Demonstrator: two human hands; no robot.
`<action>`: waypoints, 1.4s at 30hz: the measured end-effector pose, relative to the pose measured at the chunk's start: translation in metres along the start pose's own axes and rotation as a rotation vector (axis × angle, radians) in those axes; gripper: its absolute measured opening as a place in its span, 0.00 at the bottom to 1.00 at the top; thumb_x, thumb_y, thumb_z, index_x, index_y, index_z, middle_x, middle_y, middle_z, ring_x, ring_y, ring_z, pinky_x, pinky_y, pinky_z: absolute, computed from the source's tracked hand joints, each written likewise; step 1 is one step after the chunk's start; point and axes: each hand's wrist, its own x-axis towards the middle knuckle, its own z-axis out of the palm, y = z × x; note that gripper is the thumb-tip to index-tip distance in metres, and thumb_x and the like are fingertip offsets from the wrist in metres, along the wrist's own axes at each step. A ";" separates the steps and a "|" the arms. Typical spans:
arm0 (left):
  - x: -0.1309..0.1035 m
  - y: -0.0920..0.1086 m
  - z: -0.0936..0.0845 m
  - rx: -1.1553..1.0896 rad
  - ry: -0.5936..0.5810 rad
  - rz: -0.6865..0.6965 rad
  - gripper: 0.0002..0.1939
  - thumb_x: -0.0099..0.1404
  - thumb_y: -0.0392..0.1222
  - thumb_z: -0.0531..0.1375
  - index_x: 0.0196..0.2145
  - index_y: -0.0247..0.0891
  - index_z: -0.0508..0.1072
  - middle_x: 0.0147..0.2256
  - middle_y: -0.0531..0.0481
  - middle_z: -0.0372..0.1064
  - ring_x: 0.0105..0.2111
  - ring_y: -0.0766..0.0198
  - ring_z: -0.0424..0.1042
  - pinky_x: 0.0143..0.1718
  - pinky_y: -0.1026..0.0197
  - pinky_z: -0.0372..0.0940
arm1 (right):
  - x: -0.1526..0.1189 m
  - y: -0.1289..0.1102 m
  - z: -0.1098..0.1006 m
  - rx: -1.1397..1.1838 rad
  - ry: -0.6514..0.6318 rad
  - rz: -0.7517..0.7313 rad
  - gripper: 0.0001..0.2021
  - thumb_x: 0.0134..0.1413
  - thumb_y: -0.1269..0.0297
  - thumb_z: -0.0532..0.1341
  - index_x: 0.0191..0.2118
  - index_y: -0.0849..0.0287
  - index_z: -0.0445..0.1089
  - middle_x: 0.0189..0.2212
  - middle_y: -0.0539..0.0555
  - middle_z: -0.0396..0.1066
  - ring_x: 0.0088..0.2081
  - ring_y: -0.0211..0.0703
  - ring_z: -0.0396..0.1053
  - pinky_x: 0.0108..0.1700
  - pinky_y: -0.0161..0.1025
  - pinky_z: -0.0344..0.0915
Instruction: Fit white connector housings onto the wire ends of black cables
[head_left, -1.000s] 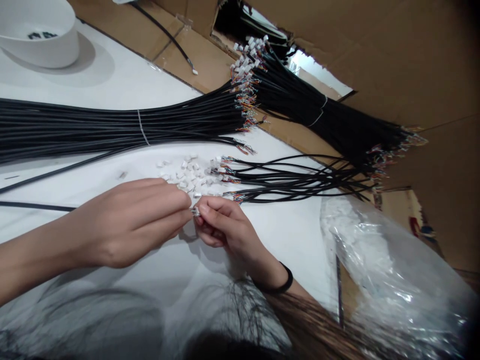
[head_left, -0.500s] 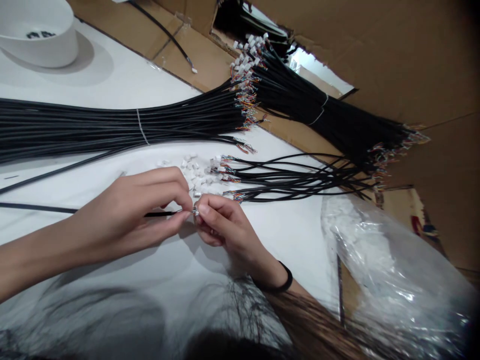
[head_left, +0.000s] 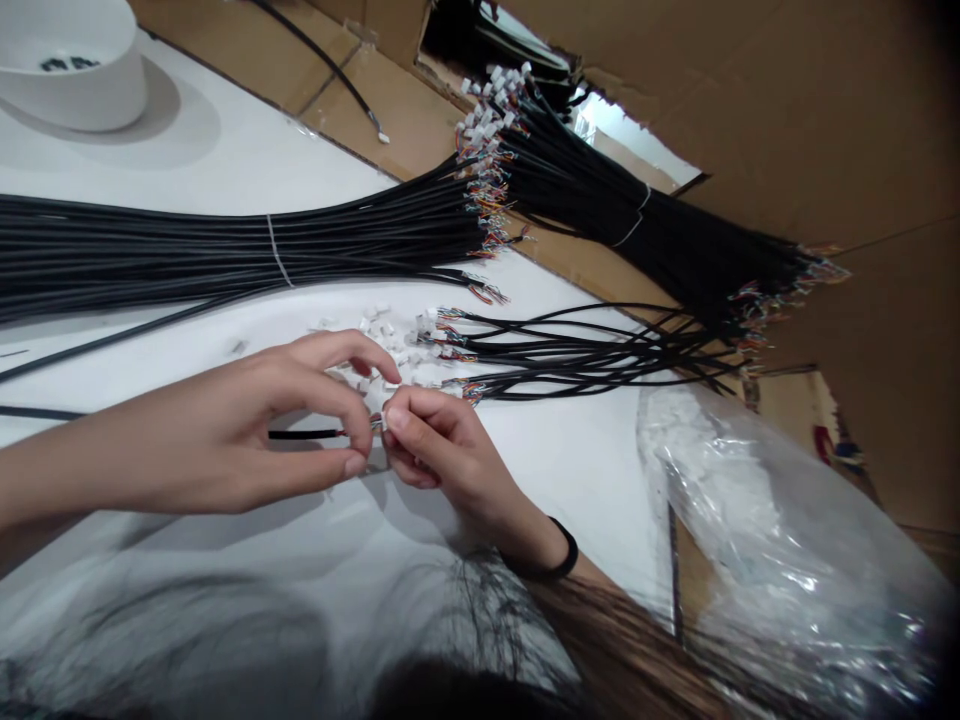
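Right hand [head_left: 450, 440]: thumb and index finger closed in a pinch on a small white connector [head_left: 385, 422], mostly hidden by the fingertips; other fingers curled beneath. Left hand [head_left: 225, 425]: thumb and index finger bent into a loop, tips together or nearly so, just left of the connector; the next finger arches above, its tip near the right hand. Cannot tell whether the left fingertips grasp a wire.

Thin coloured wires [head_left: 375, 424] run into the pinch from the left, partly behind the left index finger. In line with them, the end of a black cable [head_left: 304, 435] shows through the left hand's loop. Connector and cable end lie between the two hands, over the white tabletop [head_left: 592, 470].

Just beyond the fingers: a scatter of loose white connectors [head_left: 397, 345]. Touching its right side, a loose group of thin black cables [head_left: 570, 350], coloured wires at their ends.

Farther out: a thick tied bundle [head_left: 150, 250] of black cables at left; a second tied bundle [head_left: 600, 190] slanting over cardboard [head_left: 787, 120] at upper right. White bowl [head_left: 112, 100], upper left, small dark pieces inside. Clear plastic bag [head_left: 750, 500], lower right. Black band [head_left: 568, 555] on the right wrist.
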 end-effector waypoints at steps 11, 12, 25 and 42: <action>-0.002 -0.001 -0.001 0.537 0.006 0.334 0.09 0.68 0.36 0.54 0.44 0.42 0.71 0.50 0.44 0.66 0.49 0.55 0.66 0.47 0.55 0.63 | 0.003 0.003 -0.001 0.036 -0.006 -0.019 0.16 0.59 0.57 0.62 0.26 0.61 0.61 0.16 0.41 0.53 0.15 0.26 0.47 0.17 0.28 0.44; -0.003 -0.002 -0.001 0.589 0.012 0.340 0.08 0.68 0.35 0.54 0.42 0.41 0.71 0.48 0.43 0.67 0.46 0.56 0.67 0.44 0.56 0.63 | 0.003 0.004 -0.001 0.040 -0.002 -0.020 0.16 0.59 0.56 0.62 0.26 0.61 0.62 0.15 0.41 0.53 0.15 0.26 0.47 0.17 0.28 0.43; 0.011 0.047 -0.036 1.187 0.180 0.391 0.17 0.66 0.26 0.47 0.37 0.37 0.73 0.26 0.50 0.69 0.22 0.61 0.70 0.23 0.61 0.61 | 0.012 -0.064 0.010 0.012 -0.017 -0.302 0.18 0.55 0.54 0.64 0.25 0.61 0.60 0.18 0.41 0.53 0.15 0.25 0.47 0.16 0.26 0.41; 0.045 0.120 -0.087 0.458 0.472 0.543 0.10 0.68 0.31 0.55 0.39 0.44 0.73 0.39 0.51 0.71 0.39 0.65 0.70 0.40 0.64 0.66 | 0.007 -0.170 0.035 -0.066 -0.135 -0.711 0.16 0.56 0.56 0.64 0.26 0.61 0.64 0.18 0.43 0.59 0.15 0.26 0.58 0.14 0.25 0.55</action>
